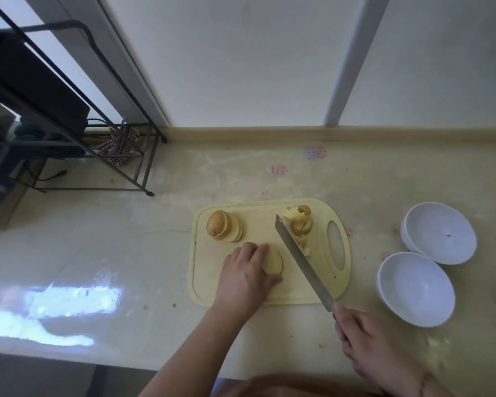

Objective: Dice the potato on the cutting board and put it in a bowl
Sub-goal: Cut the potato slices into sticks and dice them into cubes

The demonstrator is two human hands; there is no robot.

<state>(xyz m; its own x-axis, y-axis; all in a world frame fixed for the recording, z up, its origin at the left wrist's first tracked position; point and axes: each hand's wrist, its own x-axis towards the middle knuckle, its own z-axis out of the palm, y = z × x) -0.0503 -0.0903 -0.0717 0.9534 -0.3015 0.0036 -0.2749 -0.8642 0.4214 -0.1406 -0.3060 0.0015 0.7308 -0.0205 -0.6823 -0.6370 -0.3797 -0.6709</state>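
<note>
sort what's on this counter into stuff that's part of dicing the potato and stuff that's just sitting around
Part of the job:
- cutting board
- knife in the right hand
- potato slices under the left hand
- sliced stack
- cut pieces
- two white bowls

Just lying about:
- black wire rack
- checked cloth

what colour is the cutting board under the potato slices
Pale yellow cutting board, plain with no pattern, seen in the head view.

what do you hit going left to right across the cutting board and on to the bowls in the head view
sliced potato stack → left hand resting on potato slices → knife → diced potato pile → board's handle hole → near white bowl → far white bowl
</note>
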